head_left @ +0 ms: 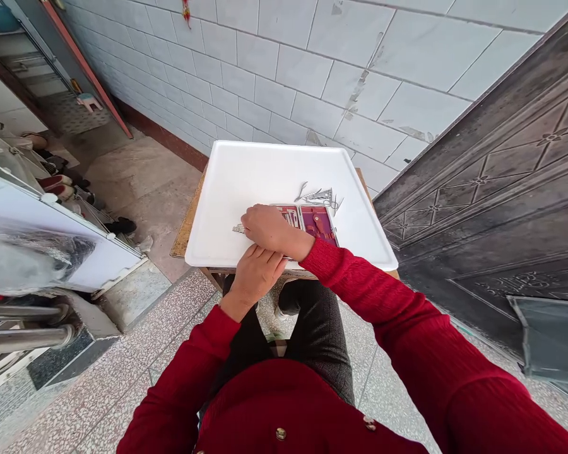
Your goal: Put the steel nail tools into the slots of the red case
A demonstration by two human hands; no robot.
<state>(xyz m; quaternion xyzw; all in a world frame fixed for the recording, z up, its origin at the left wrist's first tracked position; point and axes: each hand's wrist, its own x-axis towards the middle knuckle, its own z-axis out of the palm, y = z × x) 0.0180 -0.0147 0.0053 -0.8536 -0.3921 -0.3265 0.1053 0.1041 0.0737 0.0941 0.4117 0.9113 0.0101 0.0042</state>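
Case (pixel 308 215) is looking light, stiff, liftable by its rim (pixel 334 227); I can't tell whether left grip (pixel 258 275) or right grip (pixel 269 227) is grasping.

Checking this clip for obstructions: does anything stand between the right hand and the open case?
Nothing visible does. The right hand covers part of the open case; the left hand is on the near side, against or beside it. The metal tools lie beyond the case. Whatever is under the right hand is hidden.
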